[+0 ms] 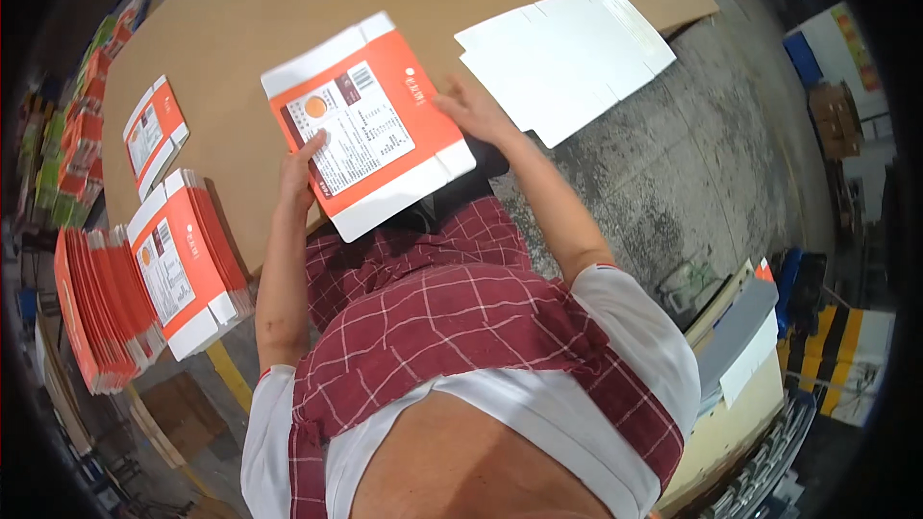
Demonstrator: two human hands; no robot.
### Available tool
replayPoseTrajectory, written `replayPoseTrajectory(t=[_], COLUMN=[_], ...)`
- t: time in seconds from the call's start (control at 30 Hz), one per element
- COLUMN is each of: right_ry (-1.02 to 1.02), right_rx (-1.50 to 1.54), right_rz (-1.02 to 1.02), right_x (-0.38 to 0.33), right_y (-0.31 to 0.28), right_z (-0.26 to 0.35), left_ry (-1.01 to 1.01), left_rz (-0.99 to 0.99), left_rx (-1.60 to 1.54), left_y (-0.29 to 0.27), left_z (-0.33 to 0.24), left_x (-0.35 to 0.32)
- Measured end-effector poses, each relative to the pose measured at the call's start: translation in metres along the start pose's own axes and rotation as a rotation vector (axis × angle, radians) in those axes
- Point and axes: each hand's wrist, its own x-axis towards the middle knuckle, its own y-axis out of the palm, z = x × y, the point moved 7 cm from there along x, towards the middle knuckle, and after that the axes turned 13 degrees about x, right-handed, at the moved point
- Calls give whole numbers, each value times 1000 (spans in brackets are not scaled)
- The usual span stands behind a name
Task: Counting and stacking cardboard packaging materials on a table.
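A flat, folded carton (pixel 420 130) in orange and white, with a printed white label panel, is held tilted above the near edge of the table. My left hand (pixel 300 171) grips its left side, the thumb lying on the label and the other fingers hidden beneath. At the opposite edge, my right hand (pixel 473 113) is closed on the carton, thumb on the orange face. To the right of that hand a flat white cardboard blank (pixel 567 62) with slits lies partly past the table edge.
Brown table (pixel 279 0) ahead. At left are a flat orange carton (pixel 154 135), a stack of folded cartons (pixel 183 259) and a tightly packed row of them (pixel 104 303). Colourful packages (pixel 82 149) are piled farther left. Papers and boards (pixel 735 336) rest at lower right.
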Motion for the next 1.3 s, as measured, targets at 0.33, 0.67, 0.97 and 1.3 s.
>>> replayPoseTrajectory(t=[0.33, 0.67, 0.97, 1.3], right_ry=[120, -47, 317, 345], right_rx=[-1100, 774, 775, 638], right_rz=[-55, 13, 61, 57], right_x=[-50, -89, -44, -41], right_y=[-61, -36, 55, 62], right_z=[-39, 160, 4, -11], left_ry=[265, 309, 127, 202], left_rz=[-284, -569, -302, -464], left_rx=[422, 897, 631, 1272], left_y=[-5, -7, -8, 6], left_z=[19, 5, 21, 12], left_x=[4, -14, 4, 5])
